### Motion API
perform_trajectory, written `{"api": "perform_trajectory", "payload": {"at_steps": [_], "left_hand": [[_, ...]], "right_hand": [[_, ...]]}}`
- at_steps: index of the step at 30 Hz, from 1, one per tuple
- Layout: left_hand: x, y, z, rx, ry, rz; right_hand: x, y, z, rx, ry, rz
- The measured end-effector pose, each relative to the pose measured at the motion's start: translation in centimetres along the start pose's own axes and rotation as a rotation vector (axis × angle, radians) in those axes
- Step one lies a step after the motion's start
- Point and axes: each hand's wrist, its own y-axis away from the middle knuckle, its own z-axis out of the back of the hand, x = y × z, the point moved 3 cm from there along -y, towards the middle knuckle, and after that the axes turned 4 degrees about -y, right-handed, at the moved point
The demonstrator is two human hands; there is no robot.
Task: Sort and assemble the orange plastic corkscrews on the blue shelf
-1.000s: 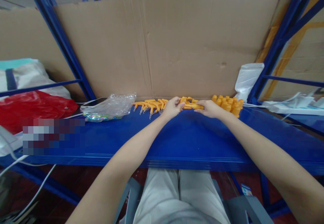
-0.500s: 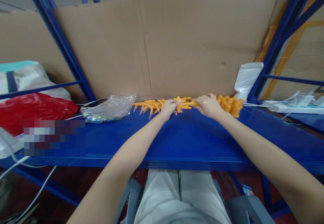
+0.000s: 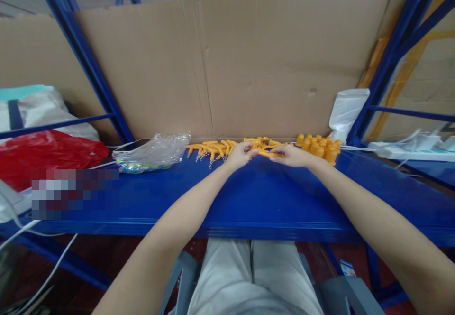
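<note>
At the back of the blue shelf (image 3: 263,201) lies a row of small orange plastic pieces. My left hand (image 3: 241,155) and my right hand (image 3: 292,155) meet there, each pinching one end of a long orange piece (image 3: 267,153) held just above the shelf. Left of my hands lie orange pieces with little metal chains (image 3: 211,149). To the right stands a cluster of short orange cylinders (image 3: 322,147). More loose orange pieces (image 3: 261,141) lie behind my fingers.
A brown cardboard sheet (image 3: 249,63) walls off the back of the shelf. A crumpled clear plastic bag (image 3: 152,151) lies at the left, a white bag (image 3: 347,111) at the right. Red and white bags (image 3: 46,151) fill the left bay. Blue uprights (image 3: 88,59) frame the shelf.
My right hand drew back from the orange cylinders toward the middle. Both hands now pinch one orange piece between them, as they did a second ago.
</note>
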Motion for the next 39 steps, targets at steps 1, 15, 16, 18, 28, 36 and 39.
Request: {"api": "perform_trajectory", "payload": {"at_steps": [1, 15, 16, 18, 28, 36, 39], "left_hand": [[-0.1, 0.0, 0.0, 0.0, 0.002, -0.011], [-1.6, 0.9, -0.1, -0.091, 0.14, 0.217], [-1.7, 0.9, -0.1, -0.092, 0.157, 0.24], [-1.9, 1.0, 0.0, -0.096, 0.2, 0.279], [-2.3, 1.2, -0.4, -0.075, 0.385, 0.4], [-1.6, 1.3, 0.2, -0.109, 0.177, 0.326], [-1.2, 1.1, 0.4, -0.124, 0.126, 0.321]], "right_hand": [[0.1, 0.0, -0.1, 0.013, 0.001, -0.011], [2.2, 0.0, 1.1, -0.187, 0.491, 0.062], [2.4, 0.1, 1.1, -0.202, 0.523, 0.079], [2.8, 0.2, 1.1, -0.235, 0.584, 0.117], [4.1, 0.2, 1.6, -0.423, 0.772, 0.217], [1.4, 0.5, 1.0, -0.314, 0.452, 0.139], [0.6, 0.1, 0.4, -0.189, 0.398, 0.032]]}}
